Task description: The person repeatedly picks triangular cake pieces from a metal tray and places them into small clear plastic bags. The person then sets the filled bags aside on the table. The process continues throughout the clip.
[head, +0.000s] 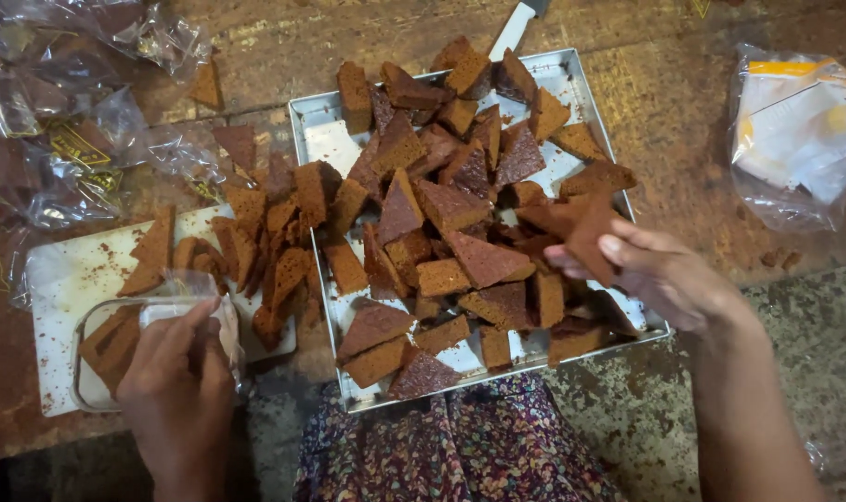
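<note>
Worn brown surface (pixel 683 102) carries everything, crowded at left by crinkled clear bags (pixel 60 139). Near the front edge, the left hand (pixel 177 372) presses its fingers on a clear plastic container (pixel 98 349) holding cake wedges, resting on a white board (pixel 65 279). Loose wedges (pixel 274 251) spill toward the metal tray (pixel 316 139). Over its right rim, the right hand (pixel 669 274) pinches one brown cake piece (pixel 590 244). Open surface lies beyond, up to a plastic packet (pixel 794 130).

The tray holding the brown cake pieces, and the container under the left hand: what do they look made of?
Tray: likely thin metal, dull silver sheen with folded rim. Container: apparently clear plastic, since cake slices show through its wall. The left hand rests on it.
</note>
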